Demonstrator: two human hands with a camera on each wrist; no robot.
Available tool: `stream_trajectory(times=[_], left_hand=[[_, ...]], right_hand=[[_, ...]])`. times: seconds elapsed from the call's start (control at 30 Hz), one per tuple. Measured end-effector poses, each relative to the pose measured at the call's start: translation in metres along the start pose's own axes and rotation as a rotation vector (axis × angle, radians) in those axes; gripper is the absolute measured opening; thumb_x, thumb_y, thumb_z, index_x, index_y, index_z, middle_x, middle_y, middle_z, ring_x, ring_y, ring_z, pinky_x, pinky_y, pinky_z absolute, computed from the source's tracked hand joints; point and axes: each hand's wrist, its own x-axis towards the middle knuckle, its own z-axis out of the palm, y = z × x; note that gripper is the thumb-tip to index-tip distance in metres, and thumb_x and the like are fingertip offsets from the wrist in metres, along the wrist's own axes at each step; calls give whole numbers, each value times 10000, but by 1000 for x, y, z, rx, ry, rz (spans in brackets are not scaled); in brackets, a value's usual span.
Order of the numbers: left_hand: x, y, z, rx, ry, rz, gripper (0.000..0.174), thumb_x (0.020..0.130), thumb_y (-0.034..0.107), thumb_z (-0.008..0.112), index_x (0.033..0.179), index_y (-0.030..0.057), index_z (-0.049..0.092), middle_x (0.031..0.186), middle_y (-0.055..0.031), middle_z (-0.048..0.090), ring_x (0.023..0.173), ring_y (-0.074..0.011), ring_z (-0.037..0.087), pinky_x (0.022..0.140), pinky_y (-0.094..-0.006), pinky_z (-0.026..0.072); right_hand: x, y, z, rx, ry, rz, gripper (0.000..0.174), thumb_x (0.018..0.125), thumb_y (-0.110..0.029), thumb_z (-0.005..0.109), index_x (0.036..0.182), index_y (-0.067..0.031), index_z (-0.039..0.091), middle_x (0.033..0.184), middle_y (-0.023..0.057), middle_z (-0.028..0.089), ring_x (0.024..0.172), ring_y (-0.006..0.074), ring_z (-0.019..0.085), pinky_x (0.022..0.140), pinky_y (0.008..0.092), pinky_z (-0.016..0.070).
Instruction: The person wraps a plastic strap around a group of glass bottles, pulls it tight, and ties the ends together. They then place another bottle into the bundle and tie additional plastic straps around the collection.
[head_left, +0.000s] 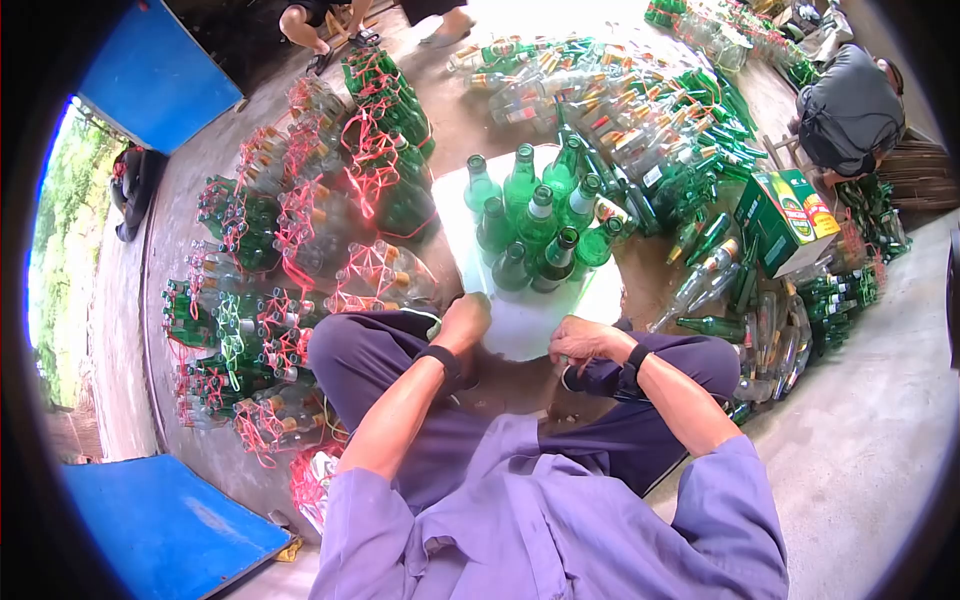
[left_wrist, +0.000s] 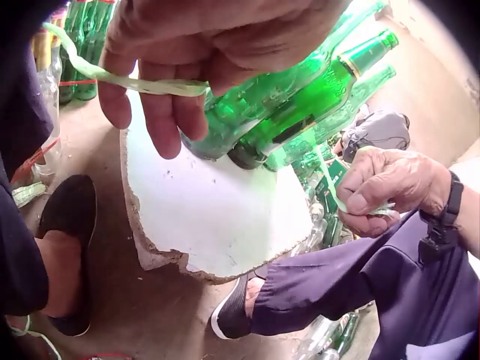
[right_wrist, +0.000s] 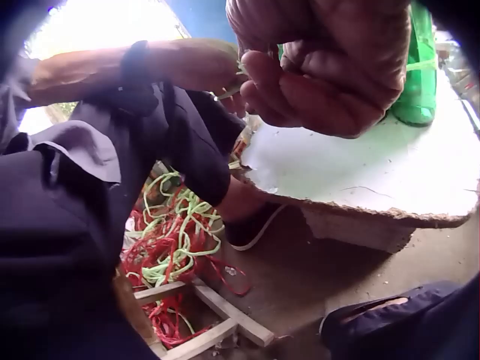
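A cluster of green glass bottles point(head_left: 540, 222) stands upright on a white board point(head_left: 515, 335) in front of my knees. My left hand point(head_left: 467, 322) is at the board's near left edge; in the left wrist view its curled fingers hold a pale green plastic twine point(left_wrist: 154, 88). Across from it, my right hand point(head_left: 590, 343) grips another stretch of the twine point(left_wrist: 328, 176), with an end sticking out below the fingers. A pale green band crosses a bottle point(right_wrist: 421, 90) in the right wrist view. Both hands are apart, on the near side of the cluster.
Bundles of bottles point(head_left: 385, 180) tied with red twine fill the left. Loose bottles point(head_left: 610, 100) lie in a heap behind and to the right, near a green carton point(head_left: 785, 220). Tangled red and green twine point(right_wrist: 176, 232) lies by a wooden frame point(right_wrist: 217, 300). Another person point(head_left: 850, 110) sits back right.
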Motion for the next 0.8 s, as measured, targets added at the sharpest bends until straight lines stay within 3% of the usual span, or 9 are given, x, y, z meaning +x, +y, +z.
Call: stream_trajectory(times=[0.07,0.13,0.2,0.4,0.47,0.6,0.67,0.8], left_hand=[[1,1,-2,12,-4,12,264,872,177,516,957,-4,689,960,-289,689,927,-460,676,812,-560,534],[5,-5,0,19,-1,9,258,872,183,520,963,16,694,967,-278,692,930,-459,675,815,-555,534],[4,-6,-3,24,2,-1,253,873,190,524,970,36,700,974,-268,695,934,-459,673,818,-551,534],[-16,34,-41,177,-115,-100,237,858,186,539,968,97,729,1016,-190,719,970,-429,680,825,-554,522],[-20,37,-38,369,30,91,218,834,198,569,920,106,747,991,-150,712,942,-415,667,814,-566,505],[-17,19,-14,288,94,116,191,814,220,598,846,119,757,966,-125,692,906,-412,642,772,-557,513],[-12,12,-8,245,124,154,211,824,253,601,813,108,754,931,-153,708,882,-402,671,750,-517,537],[-9,25,-16,4,-66,-91,241,820,285,618,825,77,740,822,-197,707,802,-359,714,746,-457,566]], right_hand=[[1,-8,6,80,-21,52,244,826,-222,606,844,-17,739,684,42,649,536,118,569,525,252,463],[5,-14,11,256,-4,-44,246,845,-227,617,832,-11,732,688,25,639,533,96,554,516,230,461],[17,-17,18,230,-2,-51,248,851,-222,619,831,-2,730,685,27,637,530,97,554,509,232,460],[26,-30,46,415,103,-105,221,858,-185,631,816,13,720,657,35,626,528,103,553,485,250,449],[40,-23,48,466,91,-105,215,858,-179,638,809,14,717,647,40,624,528,105,553,480,256,442],[51,-15,59,492,130,-134,228,874,-195,640,801,8,714,638,53,616,522,115,543,470,266,427],[57,-22,56,468,148,-150,233,880,-201,637,806,6,715,637,54,613,521,116,539,470,264,421],[65,-24,60,625,145,-133,215,885,-199,639,832,-5,714,661,43,617,548,112,545,484,253,419]])
